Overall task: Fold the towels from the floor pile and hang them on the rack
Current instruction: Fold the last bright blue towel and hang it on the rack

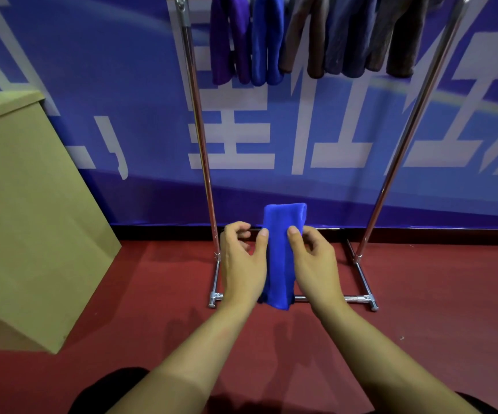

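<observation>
A folded bright blue towel [282,264] hangs upright as a narrow strip between my two hands, in front of the rack's base. My right hand [313,261] pinches it, thumb on the front near the top and fingers hidden behind the cloth. My left hand [241,264] is beside it, the thumb tip touching the towel's left edge and the curled fingers off the cloth. The chrome rack [195,115] stands straight ahead, with several purple, blue and brown towels [301,40] draped on its top bar. No floor pile is in view.
A large tan cardboard box [32,204] stands at the left on the red floor [420,324]. The rack's base bars [358,299] lie on the floor just beyond my hands. A blue banner wall [271,189] closes off the back.
</observation>
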